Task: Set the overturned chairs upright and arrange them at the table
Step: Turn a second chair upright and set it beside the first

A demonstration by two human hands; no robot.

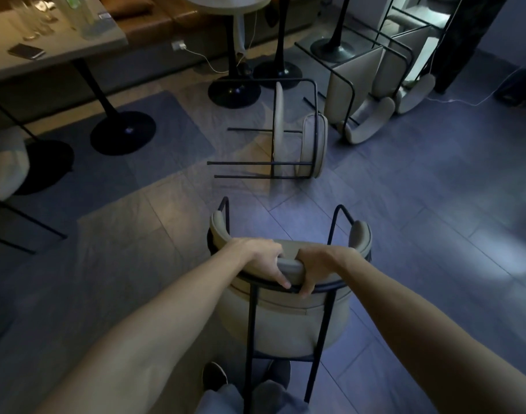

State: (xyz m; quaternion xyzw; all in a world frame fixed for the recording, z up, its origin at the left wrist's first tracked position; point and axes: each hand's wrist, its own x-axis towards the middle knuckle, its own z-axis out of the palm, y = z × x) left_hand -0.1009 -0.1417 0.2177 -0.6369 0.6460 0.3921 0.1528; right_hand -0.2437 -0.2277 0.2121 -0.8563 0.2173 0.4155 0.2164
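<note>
Two hands on one beige chair [285,321] at 6 o'clock, right before my feet. My left hand [263,258] and right hand [317,267] sit side by side, fingers [281,277] curled closed over its padded back edge and black frame. One more chair [297,135] lies overturned on the floor at 12 o'clock. Further chairs [366,94] lie tipped at 1 o'clock. Worktop [61,55] at 10 o'clock, carrying glasses [37,17] and a phone [26,51].

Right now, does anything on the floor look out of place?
Yes. One chair lies on its side mid-floor, legs pointing left. More overturned chairs are heaped behind it. The chair under both hands is tipped too.
</note>
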